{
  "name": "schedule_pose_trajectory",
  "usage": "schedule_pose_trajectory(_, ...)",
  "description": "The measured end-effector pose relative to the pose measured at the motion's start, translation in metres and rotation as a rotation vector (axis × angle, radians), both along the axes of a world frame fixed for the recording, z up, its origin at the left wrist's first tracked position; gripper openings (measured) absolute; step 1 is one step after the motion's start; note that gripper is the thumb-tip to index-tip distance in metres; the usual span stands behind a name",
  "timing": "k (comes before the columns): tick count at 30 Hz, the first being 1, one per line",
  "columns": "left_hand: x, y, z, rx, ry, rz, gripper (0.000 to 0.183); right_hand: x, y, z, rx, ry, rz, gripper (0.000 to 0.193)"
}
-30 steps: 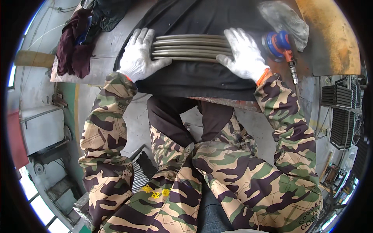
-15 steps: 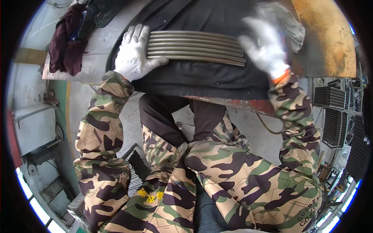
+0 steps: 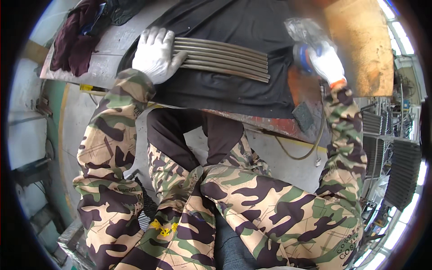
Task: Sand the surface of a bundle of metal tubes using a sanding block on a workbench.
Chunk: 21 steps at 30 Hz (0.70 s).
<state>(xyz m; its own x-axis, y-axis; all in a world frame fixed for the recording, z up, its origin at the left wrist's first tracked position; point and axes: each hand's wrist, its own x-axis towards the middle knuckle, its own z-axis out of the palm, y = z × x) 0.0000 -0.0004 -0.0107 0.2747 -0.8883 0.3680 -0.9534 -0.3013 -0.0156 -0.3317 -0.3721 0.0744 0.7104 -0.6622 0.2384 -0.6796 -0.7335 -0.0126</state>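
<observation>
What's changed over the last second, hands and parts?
The right hand let go of the right ends of the metal rods, moved right and is now on the blue sander; how firmly it grips is unclear. Unchanged: the left hand at the rods' left ends, the rods side by side on the black cloth.

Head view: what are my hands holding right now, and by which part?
The right hand appears to hold the blue disc sander by its body. The left hand lies open at the left ends of the metal rods, not visibly grasping them.
</observation>
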Motion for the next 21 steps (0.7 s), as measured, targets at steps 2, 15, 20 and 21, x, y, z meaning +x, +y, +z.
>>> schedule_pose_trajectory(2, 0.0, -0.01, -0.008, -0.074, 0.012, 0.012, 0.057, 0.001, 0.025, 0.027, 0.028, -0.004, -0.042, 0.053)
schedule_pose_trajectory(15, -0.003, -0.024, -0.019, -0.04, 0.054, 0.107, 0.062, 0.064, 0.131, -0.006, 0.031, 0.079, 0.373, 0.041)
schedule_pose_trajectory(20, 0.0, -0.032, -0.023, -0.066, 0.006, 0.159, 0.063, 0.092, 0.124, -0.013, -0.006, 0.141, 0.296, 0.04)
schedule_pose_trajectory(21, 0.0, -0.031, -0.025, -0.068, 0.014, 0.16, 0.063, 0.098, 0.124, -0.014, 0.004, 0.143, 0.275, 0.039)
